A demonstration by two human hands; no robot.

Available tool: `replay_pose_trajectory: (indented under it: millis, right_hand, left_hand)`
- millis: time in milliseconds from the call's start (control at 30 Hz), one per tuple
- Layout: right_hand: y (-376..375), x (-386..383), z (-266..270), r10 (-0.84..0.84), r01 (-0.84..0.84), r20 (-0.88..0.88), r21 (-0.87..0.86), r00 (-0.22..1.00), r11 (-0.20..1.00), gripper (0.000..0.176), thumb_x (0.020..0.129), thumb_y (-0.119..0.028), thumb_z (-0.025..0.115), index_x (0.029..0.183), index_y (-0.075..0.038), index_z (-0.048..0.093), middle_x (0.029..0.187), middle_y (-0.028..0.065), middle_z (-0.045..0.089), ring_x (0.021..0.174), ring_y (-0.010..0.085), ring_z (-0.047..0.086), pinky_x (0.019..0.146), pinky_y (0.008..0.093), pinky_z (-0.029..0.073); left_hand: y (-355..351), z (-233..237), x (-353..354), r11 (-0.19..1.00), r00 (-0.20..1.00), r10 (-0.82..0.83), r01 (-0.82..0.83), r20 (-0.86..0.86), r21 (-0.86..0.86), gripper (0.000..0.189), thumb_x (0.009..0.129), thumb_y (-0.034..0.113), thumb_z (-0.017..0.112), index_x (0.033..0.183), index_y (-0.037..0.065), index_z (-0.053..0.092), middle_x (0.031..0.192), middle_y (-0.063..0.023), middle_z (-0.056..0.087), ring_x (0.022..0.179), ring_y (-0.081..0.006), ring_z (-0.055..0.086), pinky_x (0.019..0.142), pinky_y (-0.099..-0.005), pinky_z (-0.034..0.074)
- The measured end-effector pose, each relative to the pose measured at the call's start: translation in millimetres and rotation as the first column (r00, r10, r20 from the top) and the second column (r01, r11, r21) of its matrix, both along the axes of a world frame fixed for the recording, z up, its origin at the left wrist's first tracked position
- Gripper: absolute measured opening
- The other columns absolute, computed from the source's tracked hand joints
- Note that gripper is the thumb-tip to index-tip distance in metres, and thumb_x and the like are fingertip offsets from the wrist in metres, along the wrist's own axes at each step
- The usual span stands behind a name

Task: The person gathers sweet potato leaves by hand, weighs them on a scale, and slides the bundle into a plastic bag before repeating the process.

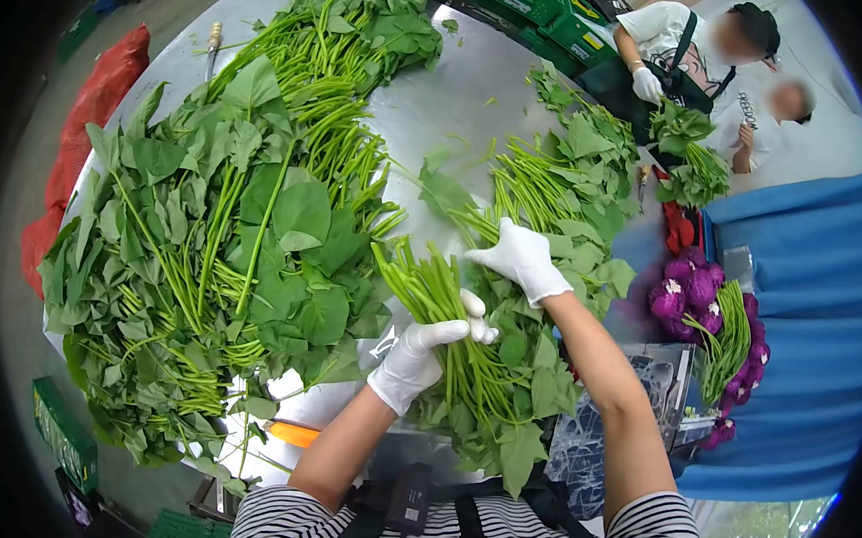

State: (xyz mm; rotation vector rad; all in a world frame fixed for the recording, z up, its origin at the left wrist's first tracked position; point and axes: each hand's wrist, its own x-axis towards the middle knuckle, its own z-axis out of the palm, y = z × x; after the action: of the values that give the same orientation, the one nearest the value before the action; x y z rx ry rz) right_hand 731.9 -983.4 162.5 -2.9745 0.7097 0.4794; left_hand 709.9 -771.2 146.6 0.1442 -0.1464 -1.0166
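My left hand (415,363), in a white glove, is wrapped round a bunch of leafy green stems (470,372). The cut ends point up and away from me, and the leaves hang toward my body. My right hand (525,262), also gloved, is just beyond the bunch with thumb and fingers closing on a leafy stem (444,190), whose leaf is smeared by motion. Beside that hand lies a row of similar greens (540,192). A large heap of leafy greens (192,239) spreads over the left of the metal table (413,124).
A wooden-handled tool (214,43) lies at the far left, and an orange-handled one (292,433) by my left forearm. Purple bundles (685,295) stand at right near a blue curtain (796,285). Across the table a gloved co-worker holds greens (690,165). Green crates (548,14) stand behind.
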Motion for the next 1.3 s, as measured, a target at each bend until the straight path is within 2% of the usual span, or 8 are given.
replay_pose_trajectory:
  millis: [100, 367, 433, 567, 667, 867, 1100, 1300]
  right_hand:
    - [-3, -9, -12, 0.04, -0.027, 0.154, -0.09, 0.987, 0.996, 0.071, 0.061, -0.062, 0.072, 0.091, 0.001, 0.056, 0.083, 0.0211, 0.065, 0.081, 0.0341, 0.065, 0.07, 0.0406, 0.051]
    - [-13, -8, 3, -0.082, 0.084, -0.037, 0.051, 0.996, 0.995, 0.063, 0.066, -0.046, 0.073, 0.1, 0.004, 0.057, 0.09, 0.0206, 0.065, 0.088, 0.0296, 0.065, 0.076, 0.0377, 0.051]
    - [-29, -19, 18, -0.209, 0.152, 0.073, 0.469, 0.975, 0.87, 0.063, 0.069, -0.039, 0.071, 0.11, 0.006, 0.057, 0.094, 0.0198, 0.066, 0.09, 0.0276, 0.064, 0.081, 0.0343, 0.049]
    - [-51, -24, 59, -0.341, 0.146, 0.189, 0.644, 0.921, 0.751, 0.044, 0.074, -0.02, 0.07, 0.113, -0.001, 0.06, 0.101, 0.0088, 0.067, 0.087, 0.0147, 0.06, 0.082, 0.027, 0.046]
    - [-63, -7, 61, -0.295, 0.114, 0.219, 0.591, 0.93, 0.799, 0.04, 0.074, -0.023, 0.068, 0.109, -0.003, 0.063, 0.094, 0.009, 0.068, 0.083, 0.0156, 0.061, 0.079, 0.0288, 0.047]
    - [-42, 28, -6, -0.204, 0.206, 0.074, -0.01, 0.976, 0.979, 0.066, 0.063, -0.05, 0.071, 0.105, -0.001, 0.061, 0.104, 0.02, 0.063, 0.097, 0.0318, 0.062, 0.085, 0.0395, 0.048]
    - [-45, 29, -21, -0.216, 0.218, 0.062, -0.034, 0.975, 0.975, 0.059, 0.063, -0.04, 0.07, 0.107, -0.002, 0.062, 0.11, 0.0185, 0.062, 0.101, 0.0316, 0.061, 0.086, 0.04, 0.049]
    - [-76, -4, 2, -0.155, 0.041, 0.298, 0.357, 0.942, 0.933, 0.059, 0.067, -0.028, 0.069, 0.117, 0.003, 0.058, 0.108, 0.0196, 0.064, 0.102, 0.0268, 0.061, 0.089, 0.0341, 0.045]
  left_hand:
    - [0, -2, 1, 1.0, 1.0, 0.004, -0.004, -0.019, 0.0, 0.027, 0.078, 0.011, 0.066, 0.102, 0.003, 0.056, 0.082, -0.0061, 0.061, 0.082, -0.0175, 0.057, 0.09, -0.0377, 0.044]
    - [-1, -3, 1, 0.998, 1.0, -0.009, 0.009, 0.006, 0.069, 0.032, 0.076, 0.016, 0.066, 0.104, 0.004, 0.055, 0.081, -0.0058, 0.059, 0.082, -0.0205, 0.057, 0.093, -0.0426, 0.043]
    - [0, -3, 1, 1.0, 1.0, 0.005, -0.005, -0.03, 0.013, 0.027, 0.078, 0.012, 0.066, 0.102, 0.003, 0.056, 0.082, -0.0063, 0.061, 0.082, -0.0189, 0.058, 0.089, -0.0373, 0.045]
    - [-2, -7, 2, 1.0, 0.999, -0.003, 0.004, -0.044, 0.013, 0.027, 0.078, 0.011, 0.066, 0.102, 0.003, 0.056, 0.083, -0.0066, 0.061, 0.084, -0.0197, 0.058, 0.089, -0.0371, 0.046]
    - [-5, -6, 0, 0.997, 1.0, -0.012, 0.013, -0.018, 0.073, 0.031, 0.076, 0.013, 0.065, 0.103, 0.003, 0.055, 0.081, -0.0062, 0.059, 0.082, -0.0212, 0.058, 0.092, -0.0422, 0.044]
    - [-5, -3, -3, 0.998, 1.0, 0.002, -0.001, -0.005, 0.065, 0.028, 0.078, 0.01, 0.066, 0.103, 0.001, 0.057, 0.083, -0.0078, 0.064, 0.085, -0.0211, 0.061, 0.086, -0.0365, 0.048]
    - [-5, -6, -3, 0.997, 1.0, -0.011, 0.012, -0.015, 0.076, 0.028, 0.078, 0.01, 0.065, 0.103, 0.001, 0.056, 0.084, -0.0075, 0.063, 0.086, -0.0211, 0.061, 0.086, -0.0361, 0.048]
    - [0, -4, -3, 0.995, 0.999, -0.002, 0.005, -0.032, 0.096, 0.027, 0.077, 0.012, 0.065, 0.101, 0.003, 0.056, 0.081, -0.0067, 0.06, 0.083, -0.0211, 0.058, 0.091, -0.0407, 0.044]
